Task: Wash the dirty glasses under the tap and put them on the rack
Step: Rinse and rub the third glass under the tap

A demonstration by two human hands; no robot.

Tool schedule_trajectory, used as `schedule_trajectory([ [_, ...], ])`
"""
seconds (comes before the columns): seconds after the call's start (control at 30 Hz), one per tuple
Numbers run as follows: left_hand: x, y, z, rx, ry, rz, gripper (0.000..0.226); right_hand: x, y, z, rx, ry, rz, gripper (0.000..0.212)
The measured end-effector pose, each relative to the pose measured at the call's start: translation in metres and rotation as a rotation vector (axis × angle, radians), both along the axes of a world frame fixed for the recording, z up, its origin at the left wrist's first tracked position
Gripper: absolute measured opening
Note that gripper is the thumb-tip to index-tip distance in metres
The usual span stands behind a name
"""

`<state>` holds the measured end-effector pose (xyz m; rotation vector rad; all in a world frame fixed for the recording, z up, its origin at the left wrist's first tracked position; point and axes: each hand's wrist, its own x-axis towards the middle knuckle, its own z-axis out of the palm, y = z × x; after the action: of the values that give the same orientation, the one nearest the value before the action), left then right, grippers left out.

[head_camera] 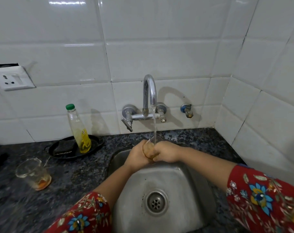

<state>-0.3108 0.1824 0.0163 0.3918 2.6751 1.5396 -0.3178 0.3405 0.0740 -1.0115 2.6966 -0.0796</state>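
Observation:
A clear glass (149, 149) with brownish residue sits between both hands over the steel sink (181, 185). My left hand (136, 157) grips its left side and my right hand (166, 153) grips its right side. Water runs from the chrome tap (149, 91) straight down into the glass's open top. A second dirty glass (33, 173) with orange dregs stands on the dark granite counter (85, 174) at the left. No rack is in view.
A black tray (96, 143) behind the left glass holds a dark scrub pad (64, 147) and a green-capped bottle of yellow liquid (78, 130). A wall socket (12, 78) is at upper left. White tiled walls meet in a corner at the right.

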Motion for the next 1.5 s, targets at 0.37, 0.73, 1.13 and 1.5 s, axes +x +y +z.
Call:
schedule_trajectory([
  [0.37,0.006,-0.003,-0.005,-0.400,0.158,0.126,0.048,0.010,-0.015,-0.007,-0.888,-0.916,-0.616,0.023],
  [0.73,0.011,-0.029,-0.004,-1.500,0.233,-0.084,0.052,0.046,-0.014,-0.057,-1.111,-1.036,-1.111,0.030],
  [1.13,-0.011,-0.027,-0.008,-0.281,-0.191,-0.235,0.068,0.026,0.013,-0.060,-0.209,0.190,0.188,0.041],
  [1.5,-0.016,-0.002,-0.001,-0.081,0.056,-0.172,0.043,0.002,0.003,-0.010,-0.044,-0.019,-0.002,0.018],
])
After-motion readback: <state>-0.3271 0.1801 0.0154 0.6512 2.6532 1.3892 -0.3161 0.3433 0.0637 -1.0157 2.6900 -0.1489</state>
